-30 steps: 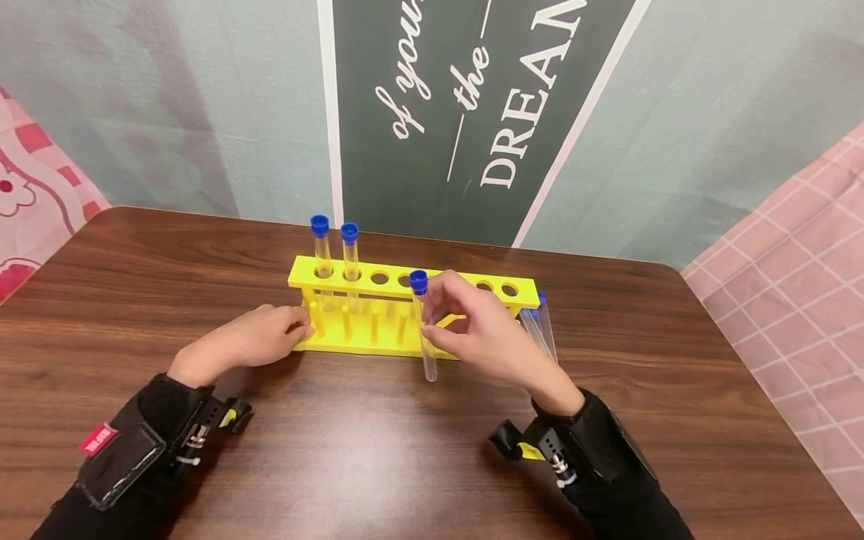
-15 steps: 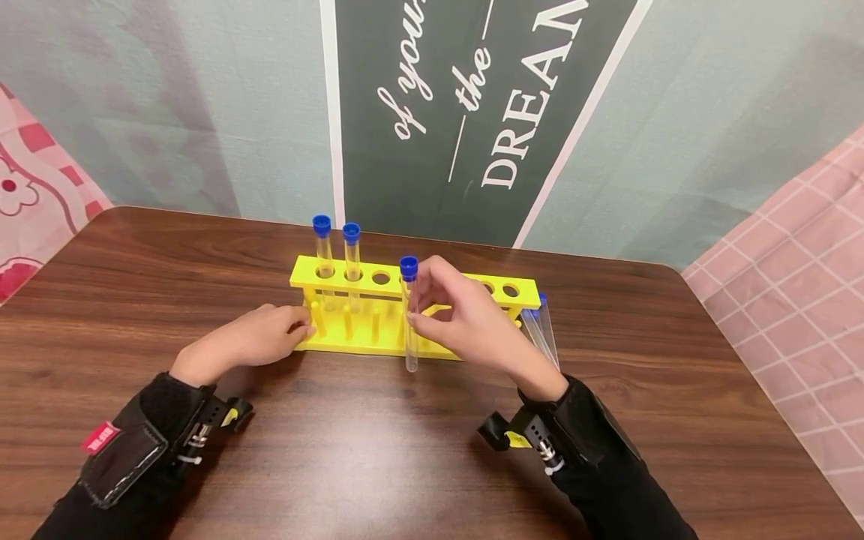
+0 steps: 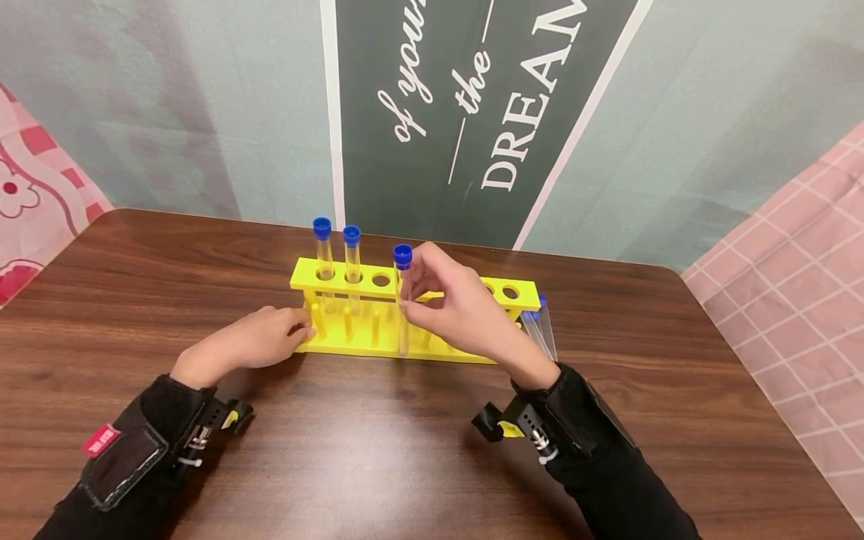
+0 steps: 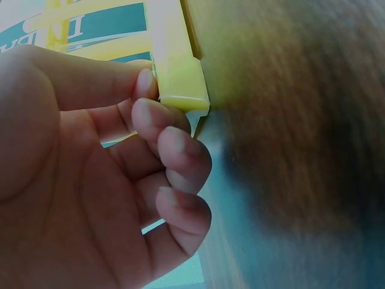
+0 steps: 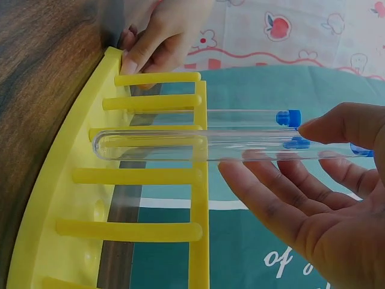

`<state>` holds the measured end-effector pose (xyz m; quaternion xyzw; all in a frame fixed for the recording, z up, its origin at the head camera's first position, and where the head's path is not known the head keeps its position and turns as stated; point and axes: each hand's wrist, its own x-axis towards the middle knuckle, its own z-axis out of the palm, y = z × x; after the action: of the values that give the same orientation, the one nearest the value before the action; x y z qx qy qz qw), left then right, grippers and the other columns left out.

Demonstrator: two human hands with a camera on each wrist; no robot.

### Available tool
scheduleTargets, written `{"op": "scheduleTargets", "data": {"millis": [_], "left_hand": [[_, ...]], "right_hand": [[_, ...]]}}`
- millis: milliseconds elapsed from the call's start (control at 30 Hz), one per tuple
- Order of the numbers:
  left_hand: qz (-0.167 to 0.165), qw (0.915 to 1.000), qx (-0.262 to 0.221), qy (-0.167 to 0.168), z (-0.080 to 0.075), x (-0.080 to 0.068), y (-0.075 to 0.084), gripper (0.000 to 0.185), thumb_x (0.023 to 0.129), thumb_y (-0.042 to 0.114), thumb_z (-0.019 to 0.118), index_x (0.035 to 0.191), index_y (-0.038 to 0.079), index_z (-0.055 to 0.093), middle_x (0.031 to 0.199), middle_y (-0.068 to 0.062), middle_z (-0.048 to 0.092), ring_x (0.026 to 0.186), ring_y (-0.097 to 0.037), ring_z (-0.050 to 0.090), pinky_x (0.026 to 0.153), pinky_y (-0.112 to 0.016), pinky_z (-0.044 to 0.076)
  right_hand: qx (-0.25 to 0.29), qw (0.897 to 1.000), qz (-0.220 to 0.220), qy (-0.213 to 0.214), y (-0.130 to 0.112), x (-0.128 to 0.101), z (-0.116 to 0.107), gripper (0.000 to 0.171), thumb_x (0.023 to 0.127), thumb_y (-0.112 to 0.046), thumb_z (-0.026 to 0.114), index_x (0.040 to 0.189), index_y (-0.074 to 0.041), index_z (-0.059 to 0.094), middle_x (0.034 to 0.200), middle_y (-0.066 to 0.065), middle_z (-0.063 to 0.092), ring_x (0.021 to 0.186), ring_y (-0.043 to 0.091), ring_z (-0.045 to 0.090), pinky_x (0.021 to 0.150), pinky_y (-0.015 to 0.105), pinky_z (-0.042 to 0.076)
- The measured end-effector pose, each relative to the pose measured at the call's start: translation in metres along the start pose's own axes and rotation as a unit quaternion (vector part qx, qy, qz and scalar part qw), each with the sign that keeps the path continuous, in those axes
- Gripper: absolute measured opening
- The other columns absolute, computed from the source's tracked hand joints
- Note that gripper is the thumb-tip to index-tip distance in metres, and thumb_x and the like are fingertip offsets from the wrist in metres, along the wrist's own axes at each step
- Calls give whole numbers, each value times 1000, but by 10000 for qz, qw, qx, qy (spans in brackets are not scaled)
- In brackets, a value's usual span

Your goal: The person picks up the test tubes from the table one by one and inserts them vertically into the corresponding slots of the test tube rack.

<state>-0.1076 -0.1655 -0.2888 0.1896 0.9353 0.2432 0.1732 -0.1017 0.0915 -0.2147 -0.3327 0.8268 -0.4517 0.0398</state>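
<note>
A clear test tube [image 3: 403, 289] with a blue cap stands upright in front of the yellow rack [image 3: 367, 289], pinched between thumb and fingers of my right hand [image 3: 462, 304]. Its rounded lower end overlaps the rack's base in the head view; the right wrist view shows the tube [image 5: 174, 146] passing across the rack's pegs. My left hand [image 3: 270, 336] pinches the left end of the rack's base, and the left wrist view has thumb and forefinger against that yellow end [image 4: 180, 90]. Two more blue-capped tubes, one test tube [image 3: 325, 255] beside another test tube [image 3: 352, 259], stand in the leftmost holes.
Several blue-capped tubes [image 3: 540, 334] lie at the rack's right end, partly hidden behind it. The brown wooden table [image 3: 378, 450] ends at a printed cloth backdrop [image 3: 270, 112] behind the rack. Pink tiled cloth [image 3: 796, 337] hangs on the right.
My right hand has carried the test tube left and away from me, its lower end shifting from before the rack to over the base. My left hand stays on the rack.
</note>
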Motion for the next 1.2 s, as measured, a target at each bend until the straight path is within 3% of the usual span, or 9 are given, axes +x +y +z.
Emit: {"op": "scheduleTargets", "data": {"millis": [633, 1200], "left_hand": [[53, 9999, 59, 64, 1, 0, -1, 17, 95, 15, 48, 80, 6, 50, 61, -2, 38, 53, -14, 36, 51, -27, 31], [120, 9998, 94, 108, 1, 0, -2, 17, 94, 14, 48, 79, 7, 50, 61, -2, 38, 52, -14, 36, 51, -27, 31]], "right_hand": [[-293, 9989, -128, -357, -12, 19, -10, 21, 81, 3, 61, 92, -3, 45, 82, 7, 54, 76, 13, 59, 73, 26, 49], [-555, 9971, 265, -457, -20, 32, -18, 21, 80, 3, 58, 95, -5, 46, 80, 6, 58, 78, 14, 60, 76, 26, 48]]}}
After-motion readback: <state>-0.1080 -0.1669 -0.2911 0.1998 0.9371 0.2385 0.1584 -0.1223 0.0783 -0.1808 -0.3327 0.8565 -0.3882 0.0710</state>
